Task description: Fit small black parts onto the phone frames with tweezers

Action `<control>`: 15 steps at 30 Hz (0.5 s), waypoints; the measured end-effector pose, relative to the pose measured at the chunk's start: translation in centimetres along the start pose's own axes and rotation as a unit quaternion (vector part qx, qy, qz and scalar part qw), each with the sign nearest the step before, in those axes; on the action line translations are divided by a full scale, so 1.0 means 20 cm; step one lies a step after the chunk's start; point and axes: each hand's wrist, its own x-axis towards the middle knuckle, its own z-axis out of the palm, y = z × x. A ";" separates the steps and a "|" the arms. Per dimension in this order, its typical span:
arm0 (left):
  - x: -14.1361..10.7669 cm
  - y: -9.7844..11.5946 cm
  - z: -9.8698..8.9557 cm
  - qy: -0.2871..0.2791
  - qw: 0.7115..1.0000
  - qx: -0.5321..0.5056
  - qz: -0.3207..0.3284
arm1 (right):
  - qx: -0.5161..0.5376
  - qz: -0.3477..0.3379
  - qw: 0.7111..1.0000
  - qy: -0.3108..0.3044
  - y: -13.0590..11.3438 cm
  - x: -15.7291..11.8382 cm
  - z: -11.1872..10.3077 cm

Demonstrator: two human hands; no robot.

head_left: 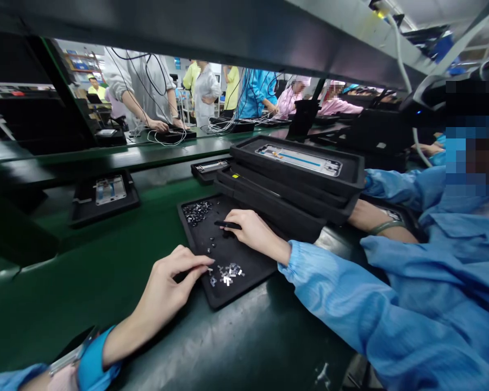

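One shallow black tray (250,266) lies at the centre of the frame on the green counter (175,336), silver pieces (227,281) at its lower end, dark pieces (196,212) at its upper left. Above it the right hand (253,231) grips a slim black tool (228,224); the left hand (169,279), lower left of centre, nearly pinches thumb and forefinger at the tray's edge, holding what I cannot tell.

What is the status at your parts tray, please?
Left hand at silvery pieces, grip unclear. Right hand holding black tool over parts tray. Stacked trays close beyond.
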 end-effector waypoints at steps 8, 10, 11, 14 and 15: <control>0.01 0.01 0.01 -0.010 0.989 -0.059 -0.133 | -0.081 0.012 0.996 -0.046 0.03 0.01 0.02; 0.02 0.01 0.01 0.001 0.981 -0.088 -0.173 | -0.077 0.015 0.996 -0.041 0.01 0.02 0.01; 0.02 0.02 0.01 0.005 0.976 -0.102 -0.193 | -0.062 0.014 0.998 -0.028 0.00 0.02 0.00; 0.03 0.03 0.00 0.010 0.960 -0.140 -0.243 | 0.042 0.022 0.999 0.026 -0.07 0.01 -0.05; 0.04 0.04 0.00 0.013 0.955 -0.153 -0.253 | 0.095 0.027 0.994 0.036 -0.09 0.01 -0.06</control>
